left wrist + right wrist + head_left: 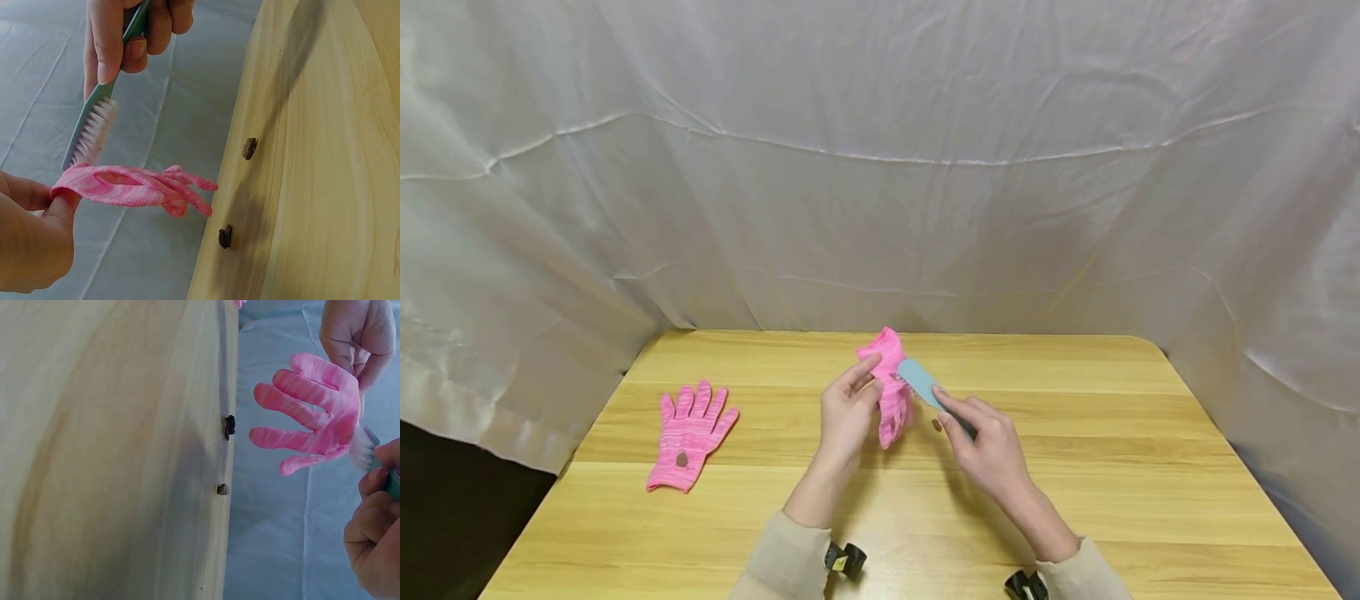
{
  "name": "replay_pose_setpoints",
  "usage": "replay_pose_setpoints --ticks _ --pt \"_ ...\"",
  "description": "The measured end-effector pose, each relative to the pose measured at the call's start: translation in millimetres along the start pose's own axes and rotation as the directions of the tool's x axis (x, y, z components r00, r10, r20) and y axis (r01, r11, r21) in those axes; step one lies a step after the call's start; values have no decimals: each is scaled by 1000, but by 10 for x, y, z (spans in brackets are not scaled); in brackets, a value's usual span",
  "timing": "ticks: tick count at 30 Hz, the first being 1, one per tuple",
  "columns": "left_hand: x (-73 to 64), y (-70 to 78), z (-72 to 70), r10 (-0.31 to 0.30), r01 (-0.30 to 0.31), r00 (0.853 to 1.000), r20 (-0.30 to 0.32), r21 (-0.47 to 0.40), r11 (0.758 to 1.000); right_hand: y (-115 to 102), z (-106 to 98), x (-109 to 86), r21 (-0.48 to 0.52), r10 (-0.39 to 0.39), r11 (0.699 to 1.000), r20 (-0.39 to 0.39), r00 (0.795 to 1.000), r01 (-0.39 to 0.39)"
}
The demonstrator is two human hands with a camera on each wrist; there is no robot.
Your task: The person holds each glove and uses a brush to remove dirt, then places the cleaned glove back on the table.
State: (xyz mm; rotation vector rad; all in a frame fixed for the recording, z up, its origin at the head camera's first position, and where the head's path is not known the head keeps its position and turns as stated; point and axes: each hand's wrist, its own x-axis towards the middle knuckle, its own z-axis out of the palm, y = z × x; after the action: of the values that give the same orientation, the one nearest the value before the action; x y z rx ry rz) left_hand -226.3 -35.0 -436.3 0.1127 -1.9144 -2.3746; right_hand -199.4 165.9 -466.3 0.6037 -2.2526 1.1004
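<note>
A pink knitted glove (892, 406) hangs above the wooden table, pinched at its cuff end between the thumb and fingers of my left hand (846, 414). Its fingers dangle loosely. My right hand (992, 447) grips the handle of a blue-green brush (917, 380). In the left wrist view the white bristles (95, 131) point toward the glove, right at its cuff. The right wrist view shows these bristles against the edge of the glove (312, 406), whose fingers are spread.
A second pink glove (696, 429) lies flat at the table's left, a brown lump (682, 459) on it. Two small dark brown lumps, one craggy (250, 149) and one darker (225, 237), sit on the table (1112, 500) below the hands. A grey curtain (880, 208) stands behind.
</note>
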Motion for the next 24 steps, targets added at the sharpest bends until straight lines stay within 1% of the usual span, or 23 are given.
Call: replay_pose_setpoints --ticks 5,15,24 --pt "5 -2 -4 6 -6 1000 -1 7 1000 -5 -3 7 0 -1 1000 0 1000 1" --pt "9 1 -7 6 -7 1000 -8 -11 1000 -15 -5 4 9 -7 1000 -15 1000 7" --pt "9 5 -6 15 -15 1000 -26 -11 1000 -15 -1 2 41 -1 999 -24 1000 2"
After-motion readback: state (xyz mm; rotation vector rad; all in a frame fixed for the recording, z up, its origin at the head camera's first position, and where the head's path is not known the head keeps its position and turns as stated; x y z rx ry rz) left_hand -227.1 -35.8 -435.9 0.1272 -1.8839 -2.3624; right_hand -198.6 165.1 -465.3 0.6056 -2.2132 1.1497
